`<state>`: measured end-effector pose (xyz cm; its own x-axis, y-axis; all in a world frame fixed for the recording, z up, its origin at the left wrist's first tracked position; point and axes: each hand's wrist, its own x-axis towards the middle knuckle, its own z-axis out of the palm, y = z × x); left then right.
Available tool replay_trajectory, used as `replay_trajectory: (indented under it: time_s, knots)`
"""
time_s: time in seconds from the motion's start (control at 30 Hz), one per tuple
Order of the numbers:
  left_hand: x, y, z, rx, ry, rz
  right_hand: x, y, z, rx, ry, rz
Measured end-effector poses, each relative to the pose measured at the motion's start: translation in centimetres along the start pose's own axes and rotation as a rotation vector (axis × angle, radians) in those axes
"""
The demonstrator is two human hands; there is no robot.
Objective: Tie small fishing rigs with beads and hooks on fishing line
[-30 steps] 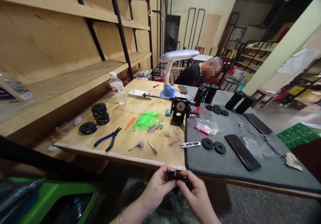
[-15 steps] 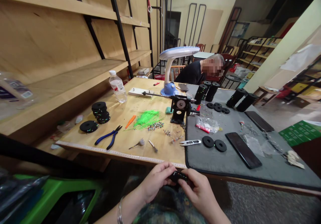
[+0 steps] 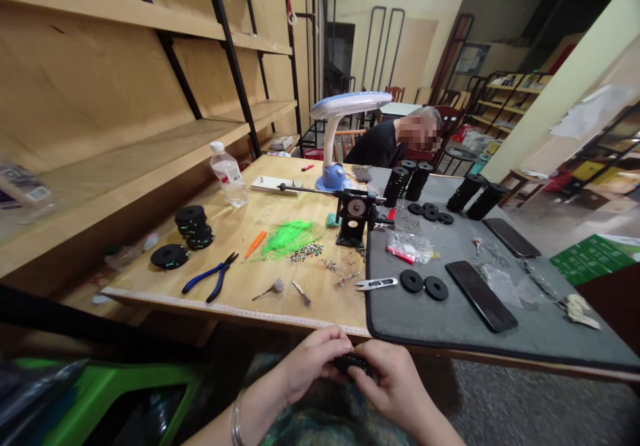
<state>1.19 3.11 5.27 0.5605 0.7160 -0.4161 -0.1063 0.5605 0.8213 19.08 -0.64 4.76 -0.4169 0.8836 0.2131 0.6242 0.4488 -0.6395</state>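
Note:
A small black foam spool (image 3: 349,362) with tiny coloured specks on its rim is held just off the table's front edge. My left hand (image 3: 311,365) grips its left side, thumb and fingers closed together. Around the right side, my right hand (image 3: 395,378) is closed too, its thumb pressed on the near face. My fingers cover much of the spool. Past my hands lie thread snips (image 3: 377,284), two flat black spools (image 3: 424,285), blue-handled pliers (image 3: 210,277), an orange-handled tool (image 3: 255,245), green strands (image 3: 289,238) and mixed beads (image 3: 306,253).
A black winding device (image 3: 354,216) and a lamp (image 3: 330,143) stand mid-table. Spool stacks (image 3: 194,226) are at left, others (image 3: 467,194) at back right. A phone (image 3: 481,296) lies on the grey mat (image 3: 400,323). A person (image 3: 377,145) sits behind; a bottle (image 3: 229,176) stands left.
Both hands have stayed on the black spool, shifting their fingers and tilting it; less of it shows now. The left forearm has come further into view. The table items have not moved.

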Motion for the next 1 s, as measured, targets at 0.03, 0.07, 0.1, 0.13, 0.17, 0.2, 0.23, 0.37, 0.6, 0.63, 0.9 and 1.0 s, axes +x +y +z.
replay_trajectory:
  time_s: [0.03, 0.07, 0.1, 0.13, 0.17, 0.2, 0.23, 0.37, 0.6, 0.63, 0.9, 1.0]
  knots:
    - [0.1, 0.0, 0.0, 0.082, 0.005, 0.010, 0.1, 0.0, 0.1, -0.014, -0.001, -0.001]
    - [0.1, 0.0, -0.1, 0.161, 0.016, 0.027, 0.2, 0.1, 0.3, -0.024, 0.002, 0.000]
    - [0.2, -0.1, -0.1, 0.221, 0.029, 0.048, 0.3, 0.1, 0.4, -0.026, 0.007, 0.002]
    - [0.3, -0.2, -0.1, 0.249, 0.043, 0.070, 0.4, 0.1, 0.5, -0.017, 0.015, 0.002]
    - [0.4, -0.2, -0.1, 0.233, 0.053, 0.083, 0.4, 0.1, 0.5, 0.003, 0.022, 0.001]
    - [0.4, -0.3, -0.1, 0.181, 0.058, 0.081, 0.5, 0.1, 0.5, 0.029, 0.031, 0.002]
    - [0.4, -0.4, -0.1, 0.107, 0.059, 0.066, 0.5, 0.1, 0.5, 0.057, 0.042, 0.008]
    - [0.2, -0.8, -0.1, -0.169, 0.019, -0.009, 0.2, 0.3, 0.7, 0.131, 0.109, 0.084]
    - [0.2, -1.1, -0.2, -0.343, -0.064, 0.000, 0.0, 0.8, 1.6, 0.140, 0.139, 0.089]
    - [0.2, -1.0, -0.2, -0.317, -0.061, -0.007, 0.0, 0.8, 1.6, 0.134, 0.138, 0.087]
    - [0.0, -0.8, 0.1, -0.104, 0.041, 0.008, 0.3, 0.7, 1.3, 0.076, 0.091, 0.017]
    - [0.2, -1.2, 0.3, -0.253, 0.007, 0.018, 0.3, 0.6, 1.6, 0.090, 0.124, 0.024]
